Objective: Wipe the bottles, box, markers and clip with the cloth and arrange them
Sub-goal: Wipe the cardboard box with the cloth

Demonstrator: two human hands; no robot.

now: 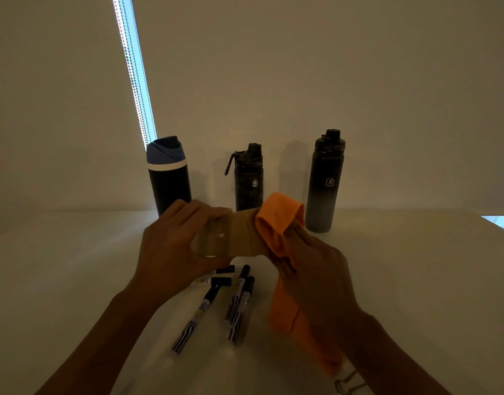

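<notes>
Orange cloth (277, 221) gripped in the right hand (316, 269), pressed on the box (241, 238) mid-frame; left hand (171, 246) clamps its other end, markers (208, 300) lying just below.

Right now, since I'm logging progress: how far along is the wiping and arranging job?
Three bottles stand in a row at the back, seemingly arranged; wiped or not, I cannot tell. The left hand holds the cardboard box while the right hand holds the orange cloth against it. Left: the markers lying loose below the hands, and the binder clip.
</notes>
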